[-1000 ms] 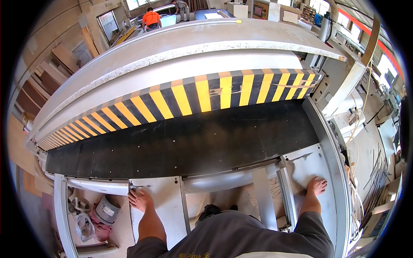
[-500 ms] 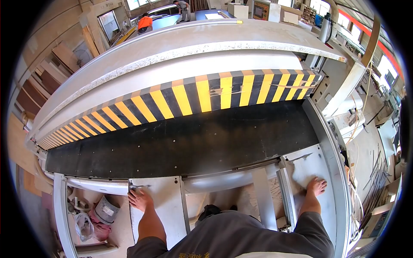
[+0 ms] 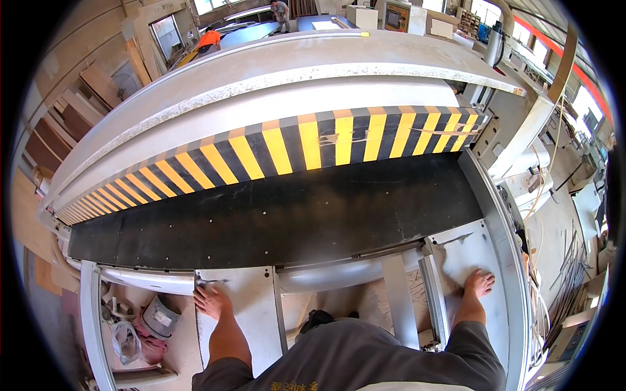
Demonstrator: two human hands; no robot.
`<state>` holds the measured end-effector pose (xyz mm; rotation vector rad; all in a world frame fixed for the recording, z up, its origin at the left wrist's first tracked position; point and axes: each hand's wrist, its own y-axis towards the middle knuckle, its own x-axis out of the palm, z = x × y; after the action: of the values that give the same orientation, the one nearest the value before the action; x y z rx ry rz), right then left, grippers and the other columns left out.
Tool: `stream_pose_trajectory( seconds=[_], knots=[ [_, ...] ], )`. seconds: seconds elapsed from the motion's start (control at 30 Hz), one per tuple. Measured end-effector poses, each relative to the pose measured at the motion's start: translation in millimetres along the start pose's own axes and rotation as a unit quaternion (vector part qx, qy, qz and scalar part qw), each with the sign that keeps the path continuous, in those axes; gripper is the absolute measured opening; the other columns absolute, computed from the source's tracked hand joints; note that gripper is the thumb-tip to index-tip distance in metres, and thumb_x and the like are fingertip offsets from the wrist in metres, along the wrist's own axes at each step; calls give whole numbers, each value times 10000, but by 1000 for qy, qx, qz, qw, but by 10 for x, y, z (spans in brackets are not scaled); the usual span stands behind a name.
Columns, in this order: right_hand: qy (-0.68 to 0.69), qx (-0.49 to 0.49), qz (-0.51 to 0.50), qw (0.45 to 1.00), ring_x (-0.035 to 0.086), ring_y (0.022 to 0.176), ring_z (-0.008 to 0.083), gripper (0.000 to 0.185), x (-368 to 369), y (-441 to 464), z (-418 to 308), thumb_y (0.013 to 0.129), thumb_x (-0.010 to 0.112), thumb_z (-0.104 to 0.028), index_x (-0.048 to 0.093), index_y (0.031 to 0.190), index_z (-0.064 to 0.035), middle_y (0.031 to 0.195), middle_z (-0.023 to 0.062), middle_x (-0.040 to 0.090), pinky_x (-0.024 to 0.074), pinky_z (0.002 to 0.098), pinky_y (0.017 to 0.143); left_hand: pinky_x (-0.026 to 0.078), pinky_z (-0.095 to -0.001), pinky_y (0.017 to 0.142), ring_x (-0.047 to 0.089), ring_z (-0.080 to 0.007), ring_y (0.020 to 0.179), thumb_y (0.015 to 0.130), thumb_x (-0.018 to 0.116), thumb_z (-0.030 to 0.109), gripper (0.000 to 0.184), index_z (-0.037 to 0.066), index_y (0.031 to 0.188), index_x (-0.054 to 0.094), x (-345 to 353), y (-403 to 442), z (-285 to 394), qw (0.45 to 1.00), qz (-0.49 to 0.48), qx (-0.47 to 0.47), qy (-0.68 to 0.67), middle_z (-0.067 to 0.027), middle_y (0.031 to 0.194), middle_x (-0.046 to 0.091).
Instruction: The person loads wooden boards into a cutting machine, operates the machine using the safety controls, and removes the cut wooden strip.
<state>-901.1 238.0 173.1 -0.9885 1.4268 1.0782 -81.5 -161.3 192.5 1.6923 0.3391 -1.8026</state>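
My left hand [image 3: 212,302] lies with spread fingers on the left edge of a pale metal plate [image 3: 251,306], holding nothing. On the right, my right hand [image 3: 480,283] rests on another pale plate [image 3: 464,251], fingers somewhat apart and nothing in them. Beyond both hands runs a long black surface [image 3: 293,215] dotted with small fasteners. A bar with yellow and black stripes [image 3: 280,150] borders its far side.
A bucket [image 3: 160,317] and a plastic bag [image 3: 126,342] sit below the frame at left. A metal rail [image 3: 433,293] stands between the plates. Far off, a person in orange [image 3: 209,40] bends beside another person [image 3: 280,14]. Boards lean at left.
The distant person in orange has moved left and bent lower. The other distant person has shifted slightly right. My hands have stayed in place.
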Motion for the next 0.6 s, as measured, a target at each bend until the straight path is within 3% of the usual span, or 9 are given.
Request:
stream_pose_trajectory(
  seconds=[0.6],
  knots=[
    [3, -1, 2, 1000, 300, 1637, 279, 723, -12, 0, 12, 1107, 446, -555, 407, 1659, -90, 1755, 122, 373, 265, 529, 1292, 202, -556, 1325, 300, -363, 1633, 1114, 395, 538, 715, 101, 1680, 401, -77, -15, 3, 1000, -3, 5, -3, -146, 1763, 364]
  ],
)
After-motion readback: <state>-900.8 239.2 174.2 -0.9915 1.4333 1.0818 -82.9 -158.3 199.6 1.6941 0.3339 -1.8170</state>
